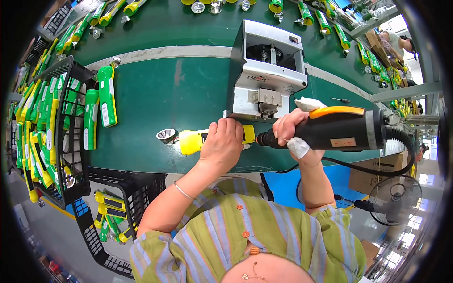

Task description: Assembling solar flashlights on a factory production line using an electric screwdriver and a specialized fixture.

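Note:
A yellow flashlight body (190,142) lies on the green bench near its front edge, and my left hand (222,144) is wrapped over it from above. Beyond its left end a silver reflector cup (166,136) rests face up. My right hand (293,129) grips the front of a black electric screwdriver (344,130) with an orange lever; white wrapping covers two of the fingertips. The tool is held level, its nose pointing left at the flashlight's right end. Whether the bit touches the flashlight, I cannot tell.
A silver-and-black machine (266,70) stands just behind my hands. Green flashlights (107,96) lie at the left beside a full black crate (71,141); another crate (132,188) sits lower. A thin screwdriver (339,100) lies at right. The tool's cable (401,165) loops at right. Flashlights line the far belt.

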